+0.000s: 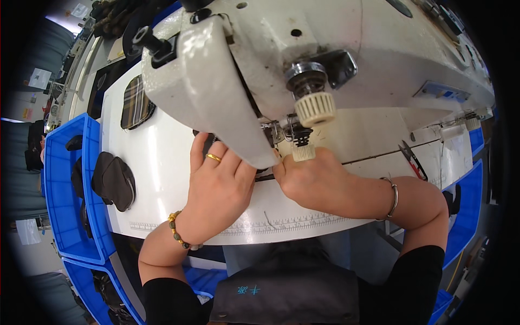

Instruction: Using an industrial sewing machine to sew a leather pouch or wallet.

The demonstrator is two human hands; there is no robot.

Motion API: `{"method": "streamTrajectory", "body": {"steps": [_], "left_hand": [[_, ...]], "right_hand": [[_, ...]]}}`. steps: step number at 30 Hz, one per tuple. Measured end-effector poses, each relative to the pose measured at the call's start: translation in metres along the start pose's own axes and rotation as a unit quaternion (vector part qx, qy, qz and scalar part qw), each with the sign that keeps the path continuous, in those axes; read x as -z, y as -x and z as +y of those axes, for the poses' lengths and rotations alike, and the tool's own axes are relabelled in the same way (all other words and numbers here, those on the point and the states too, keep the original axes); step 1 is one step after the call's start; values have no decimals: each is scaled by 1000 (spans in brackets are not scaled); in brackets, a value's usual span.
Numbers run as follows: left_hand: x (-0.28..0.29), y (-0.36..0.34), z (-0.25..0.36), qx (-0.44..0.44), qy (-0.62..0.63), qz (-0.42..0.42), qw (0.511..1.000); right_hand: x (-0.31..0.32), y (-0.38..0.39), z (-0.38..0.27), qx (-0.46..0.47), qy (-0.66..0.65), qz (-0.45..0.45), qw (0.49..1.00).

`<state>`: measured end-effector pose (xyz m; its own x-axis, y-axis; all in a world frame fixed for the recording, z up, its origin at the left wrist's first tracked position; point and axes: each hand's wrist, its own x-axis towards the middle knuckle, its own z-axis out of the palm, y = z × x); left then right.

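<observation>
My left hand point(218, 192), with a gold ring, lies beside the white sewing machine head point(200, 86), fingers bent slightly over dark fabric point(264, 177), their tips partly hidden by the machine. My right hand point(311, 179) is curled at the other side of the needle area, just below a cream tension knob point(315, 108); what its fingers grip is hidden. The dark fabric shows only in small parts between and under my hands on the white table point(151, 200). A printed ruler strip runs along the table's front edge.
A plaid fabric piece point(137, 103) and dark stacked pieces point(112, 181) lie on the table's left. Blue bins point(57, 184) with dark items flank the table on both sides. Thread snips point(413, 161) lie at the right. Shelving and grey curtains show at far left.
</observation>
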<state>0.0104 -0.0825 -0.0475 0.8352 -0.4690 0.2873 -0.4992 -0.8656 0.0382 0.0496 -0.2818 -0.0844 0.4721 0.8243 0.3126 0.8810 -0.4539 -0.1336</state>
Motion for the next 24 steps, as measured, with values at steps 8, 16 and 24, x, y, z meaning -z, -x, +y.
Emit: {"method": "streamTrajectory", "body": {"steps": [8,16,24], "left_hand": [[-7,0,4,-18,-14,67,998],[-8,-1,0,12,93,-1,996],[-16,-4,3,1,114,23,993]], "right_hand": [[1,1,-2,4,-10,-5,1000],[0,11,-11,42,8,-15,999],[6,8,-12,31,-40,-31,998]]}}
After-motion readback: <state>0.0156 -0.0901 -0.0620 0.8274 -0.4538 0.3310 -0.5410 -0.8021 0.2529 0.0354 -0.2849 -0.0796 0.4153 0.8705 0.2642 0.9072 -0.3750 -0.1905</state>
